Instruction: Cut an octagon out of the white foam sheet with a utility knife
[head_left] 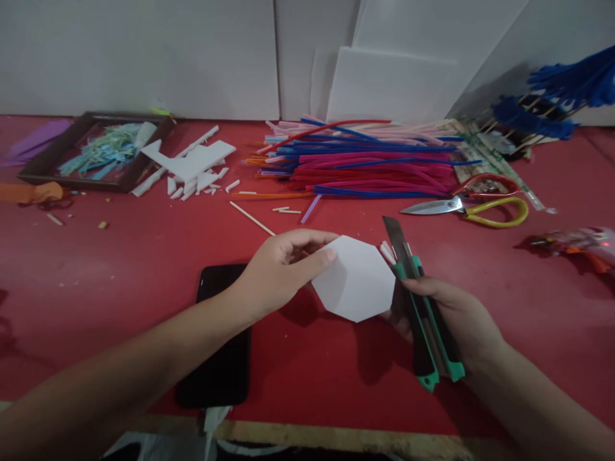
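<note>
A white many-sided piece of board is pinched along its left edge between the thumb and fingers of my left hand. My right hand is closed around a green and black utility knife, its blade out and pointing up and away from me. Small white strips poke out beside the blade. Some right-hand fingers pass behind the knife, close to the board's lower right edge; whether they touch it is hidden. Under my left forearm lies a black smartphone, partly covered.
Colourful pipe cleaners lie piled at the back, near scissors with red and yellow handles. White offcuts and a brown frame are at the left. On the right is a glue gun. White boards lean behind.
</note>
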`<action>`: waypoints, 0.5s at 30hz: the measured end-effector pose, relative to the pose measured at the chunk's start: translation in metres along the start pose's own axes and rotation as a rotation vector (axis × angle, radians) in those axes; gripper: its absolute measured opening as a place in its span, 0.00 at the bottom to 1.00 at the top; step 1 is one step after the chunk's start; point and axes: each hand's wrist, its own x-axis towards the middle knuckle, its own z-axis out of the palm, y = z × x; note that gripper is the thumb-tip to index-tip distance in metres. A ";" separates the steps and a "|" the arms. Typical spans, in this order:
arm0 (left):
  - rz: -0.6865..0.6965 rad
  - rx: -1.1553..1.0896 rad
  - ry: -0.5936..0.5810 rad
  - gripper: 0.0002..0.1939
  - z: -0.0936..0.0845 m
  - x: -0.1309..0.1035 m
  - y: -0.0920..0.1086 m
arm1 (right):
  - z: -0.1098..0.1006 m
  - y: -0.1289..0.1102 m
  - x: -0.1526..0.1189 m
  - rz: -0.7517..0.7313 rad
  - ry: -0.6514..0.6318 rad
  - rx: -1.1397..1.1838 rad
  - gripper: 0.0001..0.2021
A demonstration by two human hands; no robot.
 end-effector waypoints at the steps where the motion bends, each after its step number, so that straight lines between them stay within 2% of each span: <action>1: 0.003 0.029 0.014 0.13 0.000 0.000 0.000 | 0.001 0.000 0.001 -0.001 -0.002 0.001 0.06; 5: 0.039 0.160 0.073 0.13 -0.003 -0.001 -0.001 | 0.000 -0.001 0.005 -0.042 0.029 0.009 0.08; 10: 0.071 0.351 0.005 0.11 -0.006 0.000 0.002 | -0.005 0.001 0.006 -0.167 0.136 0.052 0.11; 15: 0.046 0.441 -0.064 0.10 -0.004 0.001 0.004 | -0.004 0.002 0.004 -0.181 0.105 0.054 0.09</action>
